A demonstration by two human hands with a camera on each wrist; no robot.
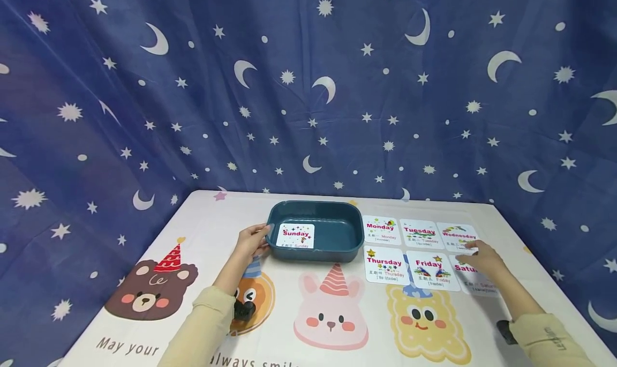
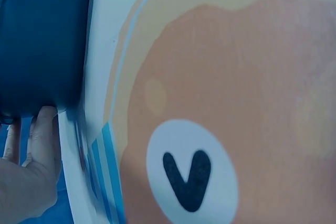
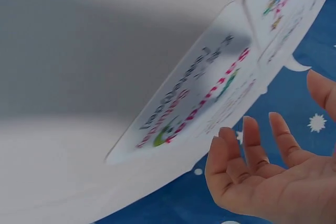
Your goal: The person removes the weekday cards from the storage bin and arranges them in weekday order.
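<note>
At the left end of a dark teal plastic bin (image 1: 339, 255), my left hand (image 1: 251, 242) grips the rim, thumb at the top edge. The left wrist view shows fingers (image 2: 43, 135) against the bin's outer wall. Inside the bin a Sunday card (image 1: 295, 236) leans face up. My right hand (image 1: 482, 260), fingers loosely bent and holding nothing, is over the Saturday card (image 1: 479, 286) and the lower edge of the Wednesday card (image 1: 453, 233), partly hiding both. In the right wrist view the Saturday card (image 3: 184, 98) lies flat, with the hand's fingers spread above the table.
Right of the bin lie a Monday card (image 1: 381, 231), a Tuesday card (image 1: 421, 234), a Thursday card (image 1: 385, 266) and a Friday card (image 1: 431, 273), in two rows with the others. A white cloth (image 1: 231, 206) with cartoon animals covers the table. Behind hangs a blue starry curtain (image 1: 308, 88).
</note>
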